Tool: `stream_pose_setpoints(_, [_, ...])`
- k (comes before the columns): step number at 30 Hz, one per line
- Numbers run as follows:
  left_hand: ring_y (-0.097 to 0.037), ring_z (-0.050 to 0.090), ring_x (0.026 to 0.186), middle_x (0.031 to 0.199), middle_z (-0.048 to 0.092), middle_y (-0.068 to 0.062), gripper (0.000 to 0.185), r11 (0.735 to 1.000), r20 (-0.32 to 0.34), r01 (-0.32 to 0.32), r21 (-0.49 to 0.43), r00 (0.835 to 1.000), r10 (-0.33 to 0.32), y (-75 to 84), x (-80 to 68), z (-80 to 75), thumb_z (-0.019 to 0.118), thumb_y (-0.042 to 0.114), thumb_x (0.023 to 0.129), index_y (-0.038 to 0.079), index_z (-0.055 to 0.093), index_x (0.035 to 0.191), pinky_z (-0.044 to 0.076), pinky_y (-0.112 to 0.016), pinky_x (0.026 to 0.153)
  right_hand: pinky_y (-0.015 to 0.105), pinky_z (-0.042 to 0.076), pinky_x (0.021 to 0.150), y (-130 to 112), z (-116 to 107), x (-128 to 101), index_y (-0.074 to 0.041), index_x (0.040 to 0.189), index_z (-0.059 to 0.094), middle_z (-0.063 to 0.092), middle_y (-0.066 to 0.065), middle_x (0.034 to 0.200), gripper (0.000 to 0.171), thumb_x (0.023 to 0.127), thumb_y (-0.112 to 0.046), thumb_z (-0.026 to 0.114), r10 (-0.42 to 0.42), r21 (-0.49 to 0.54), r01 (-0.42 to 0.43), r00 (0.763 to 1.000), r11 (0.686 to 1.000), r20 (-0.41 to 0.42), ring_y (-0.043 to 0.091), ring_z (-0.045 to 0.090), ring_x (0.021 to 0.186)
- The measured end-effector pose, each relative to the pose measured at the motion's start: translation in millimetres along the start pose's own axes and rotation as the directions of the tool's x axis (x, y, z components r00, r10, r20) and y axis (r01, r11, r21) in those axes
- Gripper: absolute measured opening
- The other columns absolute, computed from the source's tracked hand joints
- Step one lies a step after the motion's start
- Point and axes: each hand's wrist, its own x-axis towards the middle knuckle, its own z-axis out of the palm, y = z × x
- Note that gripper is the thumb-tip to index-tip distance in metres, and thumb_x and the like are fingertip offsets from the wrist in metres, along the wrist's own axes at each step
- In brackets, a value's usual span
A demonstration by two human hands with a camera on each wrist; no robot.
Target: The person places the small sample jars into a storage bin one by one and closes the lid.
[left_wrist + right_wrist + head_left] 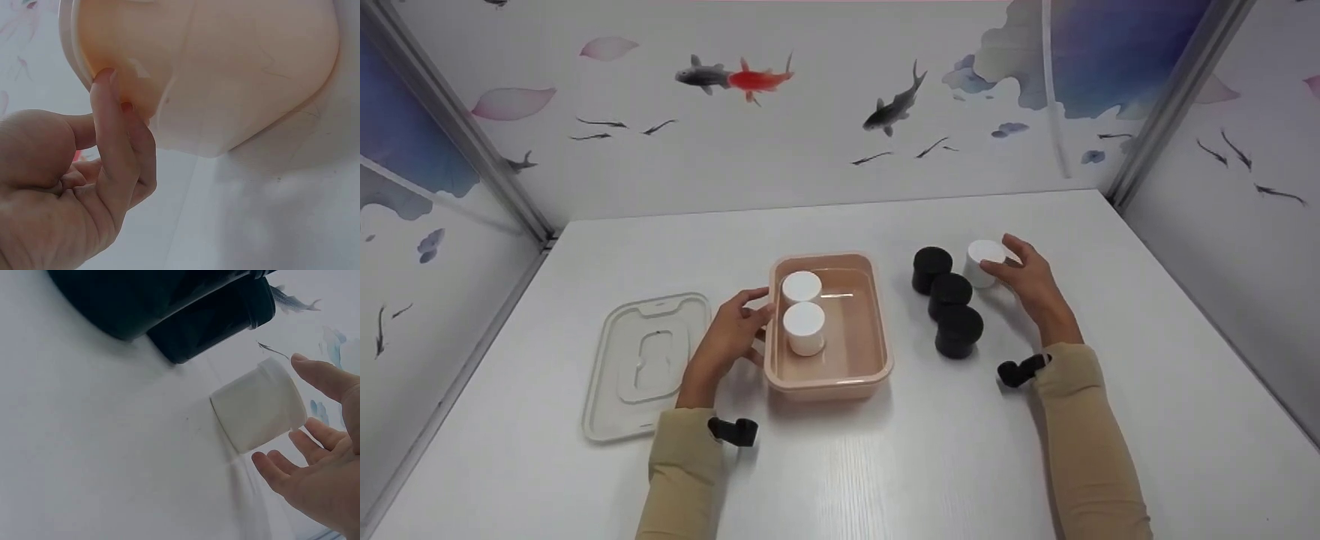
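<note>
A pink plastic bin [829, 390] stands on the table, two white lidded jars [804, 330] inside along its left wall. My left hand [731, 334] holds the bin's left rim. In the left wrist view its bent fingers [115, 140] meet the wall just beneath the rim, partly hiding the thumb. My right hand [1030, 281] is spread around a third white jar [256, 408], which stands on the table. Thumb and fingers lie on opposite sides of its lid, with a gap visible at the thumb in the right wrist view.
Three black jars [958, 334] stand in a slanting row between the bin and the third white jar. A pale translucent lid [611, 367] lies flat on the left, partly behind my left forearm. Printed panels [825, 150] enclose the white table [885, 472] at the back and sides.
</note>
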Motion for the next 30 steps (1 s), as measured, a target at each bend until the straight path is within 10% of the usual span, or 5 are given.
stream_pose_setpoints(30, [-0.023, 0.069, 0.097, 0.124, 0.063, -0.018, 0.05, 1.0, 0.006, 0.015, -0.004, 1.0, -0.015, 0.5, 0.4, -0.9, 0.049, 0.032, 0.107, 0.018, 0.038, 0.153, 0.061, -0.029, 0.057, 0.045, 0.029, 0.125, -12, 6, 3, -0.016, 0.161, 0.021, 0.025, 0.01, 0.167, 0.088, 0.092, -0.028, 0.075, -0.047, 0.015, 0.048, 0.995, 0.999, -0.085, 0.029, 0.031, 0.151])
